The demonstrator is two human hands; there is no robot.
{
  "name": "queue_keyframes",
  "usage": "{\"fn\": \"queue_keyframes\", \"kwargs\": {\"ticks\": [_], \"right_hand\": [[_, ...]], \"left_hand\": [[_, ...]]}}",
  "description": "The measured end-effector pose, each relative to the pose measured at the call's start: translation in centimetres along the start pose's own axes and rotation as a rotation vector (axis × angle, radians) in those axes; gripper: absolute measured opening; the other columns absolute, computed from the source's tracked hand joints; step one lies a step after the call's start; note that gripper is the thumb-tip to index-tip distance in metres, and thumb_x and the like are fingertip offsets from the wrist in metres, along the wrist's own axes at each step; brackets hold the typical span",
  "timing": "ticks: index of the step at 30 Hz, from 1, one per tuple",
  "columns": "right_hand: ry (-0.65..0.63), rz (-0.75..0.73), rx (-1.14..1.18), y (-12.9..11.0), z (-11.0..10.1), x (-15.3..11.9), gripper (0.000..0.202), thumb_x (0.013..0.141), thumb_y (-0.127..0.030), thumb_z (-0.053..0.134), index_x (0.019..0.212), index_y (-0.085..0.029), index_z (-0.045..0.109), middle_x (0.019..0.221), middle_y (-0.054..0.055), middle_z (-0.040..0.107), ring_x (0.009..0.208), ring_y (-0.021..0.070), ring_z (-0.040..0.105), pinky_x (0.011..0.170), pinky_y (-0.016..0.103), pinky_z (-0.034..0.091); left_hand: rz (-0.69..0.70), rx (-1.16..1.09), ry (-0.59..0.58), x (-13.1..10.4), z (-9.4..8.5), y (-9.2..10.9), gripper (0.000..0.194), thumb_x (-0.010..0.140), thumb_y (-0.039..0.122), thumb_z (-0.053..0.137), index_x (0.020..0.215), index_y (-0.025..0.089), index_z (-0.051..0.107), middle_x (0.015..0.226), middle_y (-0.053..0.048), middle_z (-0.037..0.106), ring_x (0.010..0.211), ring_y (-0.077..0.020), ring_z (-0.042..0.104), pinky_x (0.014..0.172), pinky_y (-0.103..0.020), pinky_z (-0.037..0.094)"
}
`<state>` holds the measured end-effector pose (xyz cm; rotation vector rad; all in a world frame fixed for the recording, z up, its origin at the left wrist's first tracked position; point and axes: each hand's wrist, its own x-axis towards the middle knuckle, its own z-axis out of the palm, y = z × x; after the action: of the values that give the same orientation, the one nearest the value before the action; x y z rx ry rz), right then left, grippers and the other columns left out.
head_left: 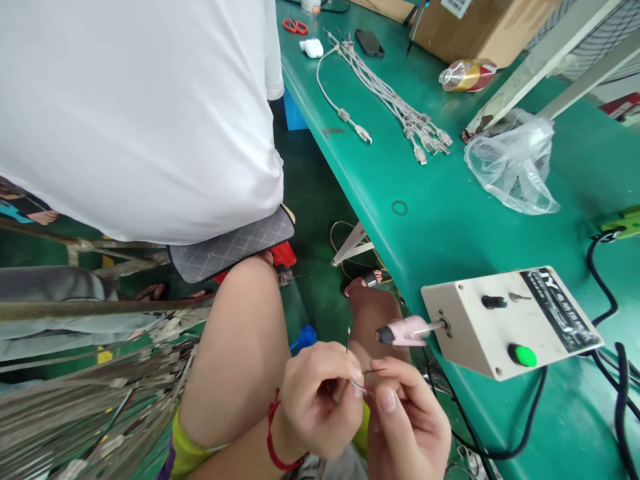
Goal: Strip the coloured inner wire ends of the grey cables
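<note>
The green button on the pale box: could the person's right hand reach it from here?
Probably yes: the green button is uncovered, and the pale box sits near the right hand. The hand is busy with thin wires, so it might have to let go first.

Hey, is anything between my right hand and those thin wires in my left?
Nothing visible: the right hand is right at the thin wires, which the left hand pinches. The pink attachment on the control box juts out beyond, not between them.
</note>
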<state>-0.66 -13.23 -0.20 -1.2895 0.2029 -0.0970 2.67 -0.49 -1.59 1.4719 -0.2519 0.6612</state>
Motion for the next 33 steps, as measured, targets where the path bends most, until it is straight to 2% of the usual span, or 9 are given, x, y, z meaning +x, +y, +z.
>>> {"fn": "queue_keyframes", "kwargs": {"ticks": [5, 12, 16, 20, 23, 26, 29, 31, 33], "right_hand": [[-0.019, 0.166, 0.099, -1.1, 0.5, 0.4, 0.009, 0.098, -0.032, 0.094, 0.105, -0.028, 0.091, 0.073, 0.002, 0.074, 0.061, 0.0139, 0.063, 0.06, 0.022, 0.053], [0.176, 0.261, 0.13, -2.8, 3.0, 0.3, 0.03, 0.084, -0.047, 0.105, 0.097, -0.027, 0.086, 0.074, -0.001, 0.068, 0.066, 0.0145, 0.06, 0.065, 0.024, 0.052], [0.178, 0.298, 0.11, -3.3, 3.7, 0.4, 0.033, 0.08, -0.048, 0.108, 0.089, -0.026, 0.085, 0.074, 0.0, 0.071, 0.064, 0.0146, 0.061, 0.063, 0.025, 0.051], [0.233, 0.443, 0.184, -4.0, 4.2, 0.7, 0.039, 0.076, -0.052, 0.109, 0.085, -0.025, 0.083, 0.064, -0.004, 0.06, 0.057, 0.0091, 0.043, 0.057, 0.02, 0.037], [0.216, 0.471, 0.214, -4.2, 4.5, 0.7, 0.04, 0.076, -0.053, 0.109, 0.082, -0.024, 0.082, 0.056, -0.009, 0.048, 0.052, 0.0056, 0.027, 0.054, 0.018, 0.027], [0.182, 0.429, 0.226, -3.5, 4.3, 0.7, 0.035, 0.08, -0.05, 0.106, 0.083, -0.024, 0.082, 0.054, -0.009, 0.047, 0.05, 0.0052, 0.024, 0.051, 0.018, 0.024], [0.125, 0.299, 0.262, -2.7, 3.9, 0.8, 0.022, 0.089, -0.043, 0.098, 0.087, -0.025, 0.085, 0.052, -0.009, 0.047, 0.045, 0.0054, 0.021, 0.044, 0.017, 0.019], [0.093, 0.262, 0.263, -2.5, 3.6, 1.0, 0.016, 0.093, -0.04, 0.095, 0.091, -0.027, 0.087, 0.056, -0.007, 0.052, 0.045, 0.0064, 0.029, 0.043, 0.017, 0.027], [0.052, 0.284, 0.238, -2.6, 3.2, 1.3, 0.013, 0.094, -0.04, 0.096, 0.094, -0.029, 0.089, 0.063, -0.003, 0.061, 0.049, 0.0096, 0.045, 0.048, 0.019, 0.043]], "left_hand": [[0.032, 0.046, -0.045, 0.5, 0.2, 0.3, 0.031, 0.088, 0.0, 0.066, 0.108, 0.023, 0.065, 0.066, 0.005, 0.06, 0.049, -0.0135, 0.058, 0.052, -0.026, 0.05], [0.049, 0.088, -0.017, 0.7, 0.2, 0.5, 0.031, 0.088, -0.002, 0.065, 0.107, 0.022, 0.067, 0.064, 0.006, 0.062, 0.05, -0.0126, 0.061, 0.054, -0.025, 0.05], [0.052, 0.107, -0.026, 0.9, 0.2, 0.8, 0.031, 0.088, -0.004, 0.065, 0.105, 0.022, 0.067, 0.065, 0.004, 0.066, 0.053, -0.0129, 0.066, 0.057, -0.023, 0.054], [0.048, 0.077, -0.029, 0.9, 0.4, 0.8, 0.027, 0.094, -0.002, 0.063, 0.107, 0.022, 0.068, 0.067, 0.004, 0.067, 0.055, -0.0124, 0.064, 0.058, -0.022, 0.055], [0.036, 0.058, -0.013, 0.6, 0.5, 0.6, 0.019, 0.102, 0.004, 0.065, 0.106, 0.022, 0.069, 0.067, 0.004, 0.066, 0.054, -0.0115, 0.062, 0.059, -0.022, 0.055], [0.041, 0.02, -0.001, 0.3, 0.5, 0.2, 0.011, 0.107, 0.012, 0.065, 0.107, 0.022, 0.07, 0.067, 0.004, 0.065, 0.051, -0.0112, 0.059, 0.059, -0.023, 0.054], [0.06, -0.032, -0.021, 0.5, 0.5, 0.1, 0.009, 0.108, 0.015, 0.065, 0.11, 0.021, 0.071, 0.069, 0.002, 0.068, 0.051, -0.0123, 0.06, 0.059, -0.025, 0.055], [0.079, -0.075, -0.035, 0.9, 0.6, 0.1, 0.008, 0.111, 0.02, 0.064, 0.111, 0.022, 0.072, 0.072, 0.001, 0.07, 0.051, -0.0125, 0.061, 0.059, -0.026, 0.056], [0.104, -0.109, -0.039, 1.3, 0.8, 0.1, 0.011, 0.114, 0.027, 0.064, 0.108, 0.023, 0.072, 0.073, 0.001, 0.07, 0.051, -0.0122, 0.061, 0.057, -0.025, 0.055]]}}
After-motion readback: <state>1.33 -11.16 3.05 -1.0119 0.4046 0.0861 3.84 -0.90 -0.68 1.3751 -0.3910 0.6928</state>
